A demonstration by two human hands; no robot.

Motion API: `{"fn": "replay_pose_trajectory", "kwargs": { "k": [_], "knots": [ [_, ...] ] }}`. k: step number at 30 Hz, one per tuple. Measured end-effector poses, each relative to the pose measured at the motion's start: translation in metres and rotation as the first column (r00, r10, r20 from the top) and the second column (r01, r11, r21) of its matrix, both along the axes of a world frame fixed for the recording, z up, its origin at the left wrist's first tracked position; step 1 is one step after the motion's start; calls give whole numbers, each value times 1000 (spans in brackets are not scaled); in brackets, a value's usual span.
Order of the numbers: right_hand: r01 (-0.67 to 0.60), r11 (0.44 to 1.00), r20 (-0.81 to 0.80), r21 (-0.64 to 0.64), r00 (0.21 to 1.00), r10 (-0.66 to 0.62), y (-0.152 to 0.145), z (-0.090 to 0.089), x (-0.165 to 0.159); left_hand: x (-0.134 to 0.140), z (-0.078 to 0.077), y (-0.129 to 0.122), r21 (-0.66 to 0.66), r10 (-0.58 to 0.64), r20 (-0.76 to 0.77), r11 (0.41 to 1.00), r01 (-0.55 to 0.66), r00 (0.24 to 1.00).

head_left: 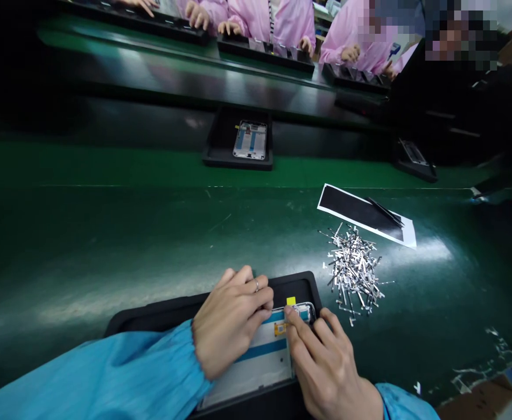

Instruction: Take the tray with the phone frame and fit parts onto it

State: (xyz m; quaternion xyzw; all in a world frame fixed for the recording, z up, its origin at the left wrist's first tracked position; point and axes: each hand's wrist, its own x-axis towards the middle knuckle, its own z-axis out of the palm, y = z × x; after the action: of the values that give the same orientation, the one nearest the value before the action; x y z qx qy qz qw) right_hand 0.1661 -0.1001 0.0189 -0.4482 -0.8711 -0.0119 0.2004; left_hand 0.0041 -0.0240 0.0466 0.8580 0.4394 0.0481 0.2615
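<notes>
A phone frame (265,350) lies flat in a black tray (160,315) at 6 o'clock on the green tabletop (129,233). Its face is pale with a blue band across it, a small yellow tab at its top edge and an orange piece beside that.

The left hand (230,321) rests on the frame's left part, fingers curled loosely and holding nothing. The right hand (326,361) presses its fingertips (288,315) on the frame's top edge by the tab; whether they pinch a part cannot be told. Both hands hide much of the frame, and the tray's near side is cut off.

At 3 o'clock from the tray lies a heap of small metal strips (354,271); past it tweezers (385,211) rest on a black-and-white sheet (347,207). At 12 o'clock a second tray (214,149) carries another frame (249,140).
</notes>
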Motion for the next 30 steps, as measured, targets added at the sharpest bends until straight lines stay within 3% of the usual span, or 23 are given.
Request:
{"fn": "replay_pose_trajectory", "kwargs": {
  "k": [6, 12, 22, 30],
  "knots": [
    [-14, 1000, 10, 23, 1000, 14, -2, -2, 0, 7, 12, 14, -112, -78, -163, 992, 60, 983],
    [-67, 997, 27, 50, 997, 65, 2, 2, -1, -2, 11, 24, -231, -138, -55, 965, 122, 989],
    [-135, 989, 88, 59, 988, 130, 7, 7, -4, 3, 13, 25, -163, -204, -156, 970, 178, 967],
    [-121, 988, 59, 91, 991, 116, 6, 3, -8, -8, 5, 25, -199, -198, 29, 959, 199, 980]
  ]
}}
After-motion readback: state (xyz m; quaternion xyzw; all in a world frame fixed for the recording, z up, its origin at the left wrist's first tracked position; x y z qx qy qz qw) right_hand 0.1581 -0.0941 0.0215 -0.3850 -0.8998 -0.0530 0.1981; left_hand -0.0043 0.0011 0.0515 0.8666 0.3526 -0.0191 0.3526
